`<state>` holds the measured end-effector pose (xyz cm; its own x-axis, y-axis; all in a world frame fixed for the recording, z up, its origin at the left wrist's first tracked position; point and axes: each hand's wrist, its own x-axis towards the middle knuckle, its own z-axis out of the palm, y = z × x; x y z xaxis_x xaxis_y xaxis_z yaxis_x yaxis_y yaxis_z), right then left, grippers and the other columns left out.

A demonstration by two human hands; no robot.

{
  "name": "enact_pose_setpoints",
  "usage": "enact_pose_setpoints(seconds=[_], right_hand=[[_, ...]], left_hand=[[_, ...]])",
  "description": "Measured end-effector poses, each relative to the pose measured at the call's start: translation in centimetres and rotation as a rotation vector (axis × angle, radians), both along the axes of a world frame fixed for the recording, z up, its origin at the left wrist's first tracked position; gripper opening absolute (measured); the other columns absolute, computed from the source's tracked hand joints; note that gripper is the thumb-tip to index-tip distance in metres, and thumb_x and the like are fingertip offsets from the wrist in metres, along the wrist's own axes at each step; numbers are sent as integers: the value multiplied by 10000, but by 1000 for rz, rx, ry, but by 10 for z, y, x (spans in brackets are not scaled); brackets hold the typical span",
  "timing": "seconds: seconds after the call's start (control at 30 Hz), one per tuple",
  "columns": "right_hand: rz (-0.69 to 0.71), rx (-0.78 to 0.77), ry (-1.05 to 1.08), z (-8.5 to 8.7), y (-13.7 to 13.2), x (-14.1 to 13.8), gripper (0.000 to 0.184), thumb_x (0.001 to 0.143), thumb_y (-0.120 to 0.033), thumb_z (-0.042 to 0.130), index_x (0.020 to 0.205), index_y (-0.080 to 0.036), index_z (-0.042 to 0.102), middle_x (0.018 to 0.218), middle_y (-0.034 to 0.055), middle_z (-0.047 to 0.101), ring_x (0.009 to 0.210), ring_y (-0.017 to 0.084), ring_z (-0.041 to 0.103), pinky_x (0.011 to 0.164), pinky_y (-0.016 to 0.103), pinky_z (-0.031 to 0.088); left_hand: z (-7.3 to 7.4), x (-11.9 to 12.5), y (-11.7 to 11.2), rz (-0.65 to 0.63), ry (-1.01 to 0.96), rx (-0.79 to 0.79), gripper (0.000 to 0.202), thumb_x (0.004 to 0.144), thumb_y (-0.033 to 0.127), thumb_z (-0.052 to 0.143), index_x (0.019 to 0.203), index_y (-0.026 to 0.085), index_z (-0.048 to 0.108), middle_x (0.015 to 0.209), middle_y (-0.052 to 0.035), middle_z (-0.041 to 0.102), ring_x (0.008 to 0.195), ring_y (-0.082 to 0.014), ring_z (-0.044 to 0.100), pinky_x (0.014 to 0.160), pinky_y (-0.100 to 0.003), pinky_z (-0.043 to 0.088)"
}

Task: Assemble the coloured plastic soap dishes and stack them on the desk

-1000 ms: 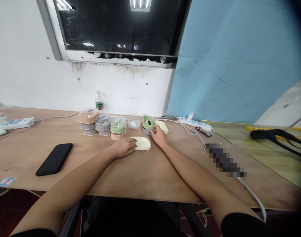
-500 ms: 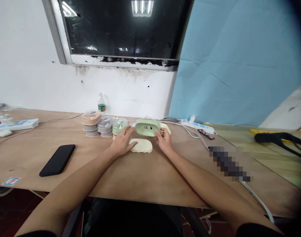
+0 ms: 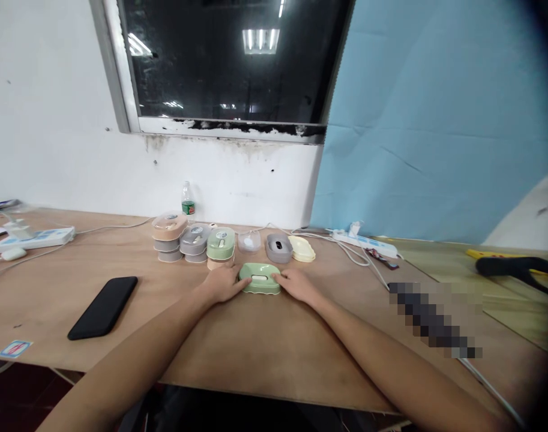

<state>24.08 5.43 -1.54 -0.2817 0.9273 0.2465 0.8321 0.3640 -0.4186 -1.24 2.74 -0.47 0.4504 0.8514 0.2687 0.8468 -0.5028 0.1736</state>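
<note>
Below frame centre, the left hand and right hand, fingers partly curled, hold opposite ends of a green slotted tray on the wooden tabletop.

Space fronts green tray; boxes seemingly block behind.

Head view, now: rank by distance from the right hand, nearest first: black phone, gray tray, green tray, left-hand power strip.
1. Green tray: at the fingertips of the right hand.
2. Gray tray: just behind the green one.
3. Black phone: off to the left.
4. Power strip: far left, beyond the phone.
</note>
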Motion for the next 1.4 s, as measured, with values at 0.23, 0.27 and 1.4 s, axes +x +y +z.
enact_pose_setpoints(seconds=[0.23,0.27,1.4], right_hand=[[-43,347,-23,33,19,-49,318,854,-483,473,742,-225,621,720,23,655,684,165,564,603,256,333],[-3,341,-32,38,29,-59,262,864,-437,474,836,-232,634,806,29,675,742,173,581,636,259,352],[-36,249,890,11,20,-40,394,803,-579,499,970,-228,434,718,-3,579,510,128,533,463,252,414]], left_hand=[[1,-2,0,-29,-24,3,557,896,597,279,1154,171,527,979,-115,643,925,-262,601,771,-356,447],[1,-2,0,-34,-26,3,553,896,596,284,1154,171,526,989,-116,640,935,-260,599,785,-356,446],[1,-8,4,-61,-61,-30,586,880,632,301,1175,174,516,1039,-106,650,942,-253,613,798,-350,446]])
